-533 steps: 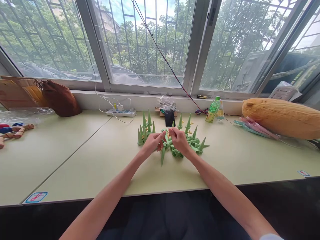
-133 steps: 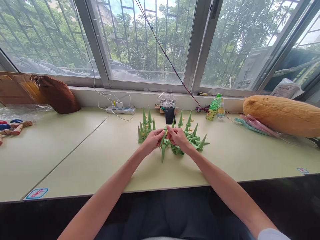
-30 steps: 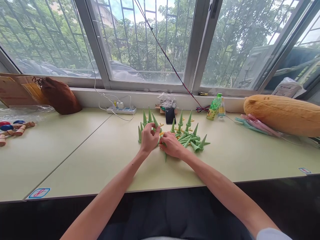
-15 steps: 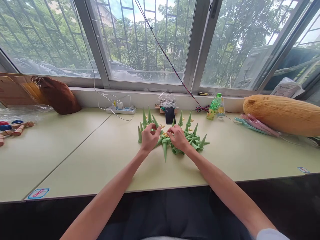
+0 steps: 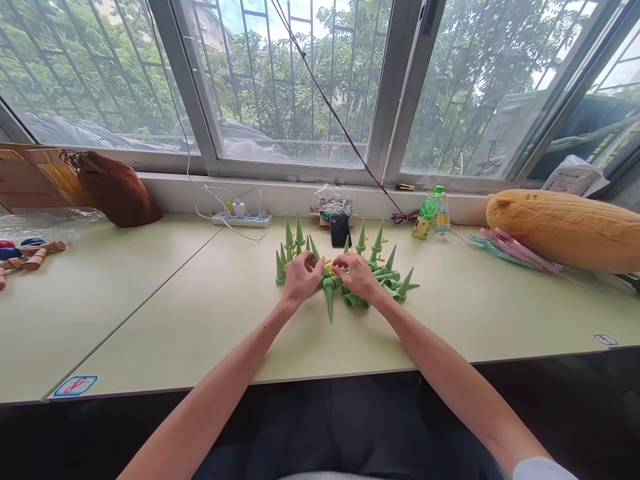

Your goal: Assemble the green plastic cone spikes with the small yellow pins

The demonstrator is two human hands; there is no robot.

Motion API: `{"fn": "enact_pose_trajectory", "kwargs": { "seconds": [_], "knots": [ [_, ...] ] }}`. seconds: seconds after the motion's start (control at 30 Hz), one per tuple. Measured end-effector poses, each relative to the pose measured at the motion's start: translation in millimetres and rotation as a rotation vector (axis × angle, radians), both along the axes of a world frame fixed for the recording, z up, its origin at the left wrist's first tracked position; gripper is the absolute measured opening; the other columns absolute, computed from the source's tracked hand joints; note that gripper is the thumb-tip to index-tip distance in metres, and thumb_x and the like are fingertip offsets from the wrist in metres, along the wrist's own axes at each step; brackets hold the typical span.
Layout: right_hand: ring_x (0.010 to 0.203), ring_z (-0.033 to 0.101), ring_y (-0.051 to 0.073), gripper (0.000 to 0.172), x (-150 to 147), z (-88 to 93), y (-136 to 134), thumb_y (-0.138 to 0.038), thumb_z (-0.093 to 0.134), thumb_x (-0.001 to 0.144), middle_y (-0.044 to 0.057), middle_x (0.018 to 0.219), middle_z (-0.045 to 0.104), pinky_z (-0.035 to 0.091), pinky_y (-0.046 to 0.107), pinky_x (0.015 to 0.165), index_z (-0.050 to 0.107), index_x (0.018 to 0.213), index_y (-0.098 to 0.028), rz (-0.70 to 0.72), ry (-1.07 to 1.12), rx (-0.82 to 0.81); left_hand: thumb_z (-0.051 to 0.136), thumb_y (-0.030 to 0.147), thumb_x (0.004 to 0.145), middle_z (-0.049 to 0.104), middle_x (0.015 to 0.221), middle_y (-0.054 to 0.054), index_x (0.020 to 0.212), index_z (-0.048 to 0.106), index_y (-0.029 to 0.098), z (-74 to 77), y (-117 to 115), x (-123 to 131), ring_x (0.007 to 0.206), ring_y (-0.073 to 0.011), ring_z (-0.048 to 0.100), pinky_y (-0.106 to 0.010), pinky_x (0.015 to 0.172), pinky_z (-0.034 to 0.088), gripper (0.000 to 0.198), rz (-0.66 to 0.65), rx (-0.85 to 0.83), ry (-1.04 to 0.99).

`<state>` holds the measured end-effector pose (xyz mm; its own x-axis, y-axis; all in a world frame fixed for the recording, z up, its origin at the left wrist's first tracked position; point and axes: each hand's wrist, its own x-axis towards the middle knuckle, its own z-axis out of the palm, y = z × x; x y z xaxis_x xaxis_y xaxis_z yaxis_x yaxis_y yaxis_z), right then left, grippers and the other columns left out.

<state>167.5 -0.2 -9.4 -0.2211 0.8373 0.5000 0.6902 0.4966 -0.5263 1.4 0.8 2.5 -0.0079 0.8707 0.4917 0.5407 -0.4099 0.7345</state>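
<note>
Table, left hand, right hand, grips curled, touching green cones

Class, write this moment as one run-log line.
left hand: at tilted green cone | right hand: by yellow piece | cone pile: on table, around both hands
</note>
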Motion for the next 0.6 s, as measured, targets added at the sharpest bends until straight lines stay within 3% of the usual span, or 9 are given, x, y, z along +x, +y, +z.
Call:
{"fn": "enact_pose_trajectory", "kwargs": {
  "seconds": [0.27,0.47,0.6],
  "knots": [
    [0.077,0.056,0.015,0.005,0.2,-4.4,2.2,-0.017,0.061,0.085,0.004,0.081,0.064,0.040,0.028,0.075,0.066,0.084,-0.016,0.042,-0.073,0.010,0.061,0.039,0.076,0.064,0.067,-0.001,0.080,0.057,0.019,-5.9,2.9,-0.2,0.056,-0.0162,0.060,-0.030,0.063,0.047,0.020,0.008,-0.011,0.023],
    [0.074,0.054,0.015,0.014,0.7,-4.3,5.2,-0.012,0.055,0.084,0.003,0.076,0.064,0.039,0.026,0.070,0.065,0.075,-0.015,0.016,-0.009,0.013,0.062,0.037,0.075,0.064,0.067,-0.002,0.084,0.057,0.018,-4.2,3.1,-0.3,0.062,-0.0171,0.061,-0.029,0.063,0.048,0.022,-0.018,-0.069,0.005],
    [0.070,0.053,0.015,0.015,3.0,-0.6,4.8,-0.016,0.053,0.084,0.003,0.073,0.063,0.039,0.026,0.067,0.064,0.074,-0.015,-0.029,0.079,0.034,0.062,0.037,0.075,0.064,0.066,-0.001,0.089,0.056,0.017,-2.6,0.7,0.2,0.056,-0.0158,0.059,-0.027,0.054,0.045,0.025,-0.082,-0.173,-0.015]
  ]
}}
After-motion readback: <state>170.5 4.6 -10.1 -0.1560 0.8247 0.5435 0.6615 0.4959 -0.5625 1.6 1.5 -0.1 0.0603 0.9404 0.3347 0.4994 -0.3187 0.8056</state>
